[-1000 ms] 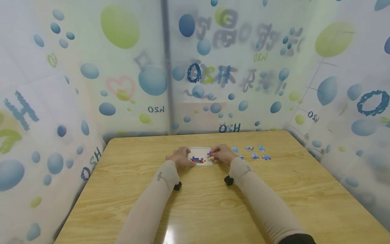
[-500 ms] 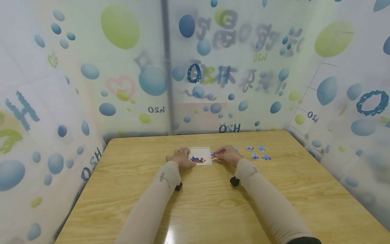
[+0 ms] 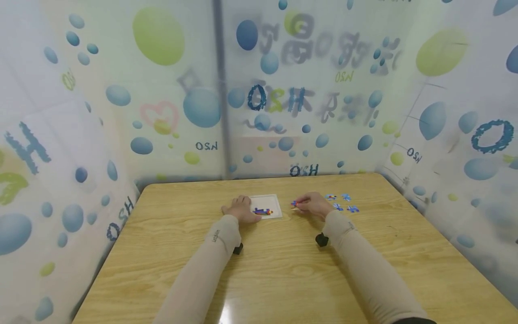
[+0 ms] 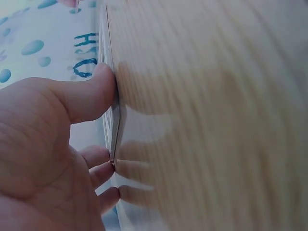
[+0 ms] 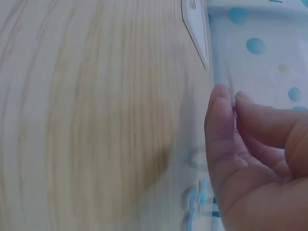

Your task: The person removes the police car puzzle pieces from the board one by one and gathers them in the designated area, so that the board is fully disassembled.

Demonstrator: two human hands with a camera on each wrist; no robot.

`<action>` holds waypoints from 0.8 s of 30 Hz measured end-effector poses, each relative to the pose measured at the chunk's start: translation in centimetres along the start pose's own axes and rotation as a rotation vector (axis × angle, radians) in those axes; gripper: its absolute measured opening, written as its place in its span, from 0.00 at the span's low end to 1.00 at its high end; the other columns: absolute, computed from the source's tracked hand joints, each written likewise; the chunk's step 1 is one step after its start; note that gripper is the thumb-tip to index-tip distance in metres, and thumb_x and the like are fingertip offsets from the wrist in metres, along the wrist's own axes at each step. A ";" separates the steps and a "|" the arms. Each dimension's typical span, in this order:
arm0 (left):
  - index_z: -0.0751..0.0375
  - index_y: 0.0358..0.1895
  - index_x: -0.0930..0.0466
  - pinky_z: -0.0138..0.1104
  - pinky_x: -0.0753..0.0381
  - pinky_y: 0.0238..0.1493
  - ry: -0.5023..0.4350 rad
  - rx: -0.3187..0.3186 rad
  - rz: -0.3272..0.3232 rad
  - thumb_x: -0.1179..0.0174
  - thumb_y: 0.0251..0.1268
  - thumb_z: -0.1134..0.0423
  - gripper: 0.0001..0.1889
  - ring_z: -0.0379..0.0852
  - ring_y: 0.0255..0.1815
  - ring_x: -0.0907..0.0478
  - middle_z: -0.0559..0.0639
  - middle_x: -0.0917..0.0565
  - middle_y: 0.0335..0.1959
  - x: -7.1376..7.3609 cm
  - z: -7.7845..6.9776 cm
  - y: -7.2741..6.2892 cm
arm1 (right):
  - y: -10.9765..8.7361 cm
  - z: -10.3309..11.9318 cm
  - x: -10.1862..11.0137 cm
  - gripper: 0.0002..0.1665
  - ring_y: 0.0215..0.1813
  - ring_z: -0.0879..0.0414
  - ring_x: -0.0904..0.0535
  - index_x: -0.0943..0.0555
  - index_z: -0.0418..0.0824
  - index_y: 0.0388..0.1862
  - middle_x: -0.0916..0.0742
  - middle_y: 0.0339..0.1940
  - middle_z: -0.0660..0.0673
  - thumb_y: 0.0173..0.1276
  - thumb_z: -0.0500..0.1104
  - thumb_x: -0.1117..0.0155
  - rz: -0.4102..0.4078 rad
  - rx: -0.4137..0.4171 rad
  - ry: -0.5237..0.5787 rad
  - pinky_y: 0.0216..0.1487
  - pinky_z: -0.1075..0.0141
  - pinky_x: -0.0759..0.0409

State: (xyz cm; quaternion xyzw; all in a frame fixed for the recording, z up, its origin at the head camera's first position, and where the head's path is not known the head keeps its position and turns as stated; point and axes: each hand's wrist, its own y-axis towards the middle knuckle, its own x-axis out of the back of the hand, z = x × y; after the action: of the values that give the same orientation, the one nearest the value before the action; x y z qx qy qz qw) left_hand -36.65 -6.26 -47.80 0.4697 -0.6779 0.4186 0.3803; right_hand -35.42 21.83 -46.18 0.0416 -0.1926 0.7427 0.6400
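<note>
In the head view, a white puzzle tray (image 3: 265,201) lies on the table with a few joined purple and multicoloured puzzle pieces (image 3: 263,211) along its near side. My left hand (image 3: 241,210) holds the tray by its near left corner; the left wrist view has the thumb (image 4: 98,94) on the edge and the other fingers bent against the side. To the tray's right, my right hand (image 3: 316,204) pinches a small purple jigsaw piece (image 3: 294,204) above the table. In the right wrist view, that piece (image 5: 231,84) appears edge-on between thumb and fingertips.
Several loose blue puzzle pieces (image 3: 346,197) lie just beyond the right hand, some partly covered by it. The wooden table (image 3: 267,279) reaches back to a patterned curtain (image 3: 267,112), with more curtain along both sides.
My right hand has moved right, away from the tray, carrying the jigsaw piece with it. The left hand stays at the tray's corner; the tray's right side has turned slightly.
</note>
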 end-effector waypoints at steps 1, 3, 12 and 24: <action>0.57 0.75 0.37 0.70 0.46 0.68 0.001 -0.001 -0.002 0.34 0.62 0.37 0.44 0.57 0.76 0.43 0.55 0.38 0.77 0.0 0.0 -0.1 | -0.1 0.0 0.2 0.16 0.43 0.52 0.16 0.24 0.24 0.58 0.16 0.47 0.35 0.73 0.28 0.39 0.001 0.000 0.000 0.48 0.64 0.14; 0.58 0.75 0.38 0.70 0.46 0.68 -0.006 -0.006 -0.003 0.34 0.62 0.37 0.44 0.57 0.76 0.44 0.55 0.40 0.78 0.1 0.0 -0.2 | -0.2 -0.2 0.6 0.16 0.43 0.52 0.16 0.24 0.24 0.57 0.16 0.46 0.37 0.74 0.28 0.40 0.001 0.002 0.007 0.48 0.64 0.15; 0.58 0.77 0.41 0.70 0.54 0.72 -0.041 -0.006 0.025 0.35 0.63 0.37 0.46 0.57 0.80 0.50 0.54 0.45 0.81 0.2 0.2 -0.3 | -1.1 -0.9 2.4 0.17 0.45 0.53 0.18 0.27 0.23 0.60 0.18 0.50 0.35 0.76 0.29 0.43 0.063 0.028 -0.009 0.50 0.62 0.15; 0.58 0.80 0.45 0.69 0.56 0.73 -0.049 -0.016 0.054 0.36 0.64 0.37 0.48 0.57 0.82 0.53 0.53 0.48 0.83 0.4 0.2 -0.7 | -2.6 -2.4 5.9 0.17 0.49 0.52 0.16 0.30 0.21 0.61 0.16 0.50 0.37 0.77 0.28 0.47 0.095 0.047 0.039 0.51 0.62 0.15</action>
State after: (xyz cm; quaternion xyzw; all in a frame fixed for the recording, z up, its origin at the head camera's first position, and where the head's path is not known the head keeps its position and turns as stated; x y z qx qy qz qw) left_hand -36.13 -6.73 -47.33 0.4582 -0.7027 0.4116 0.3562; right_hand -33.47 28.42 -45.98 0.0328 -0.1643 0.7772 0.6065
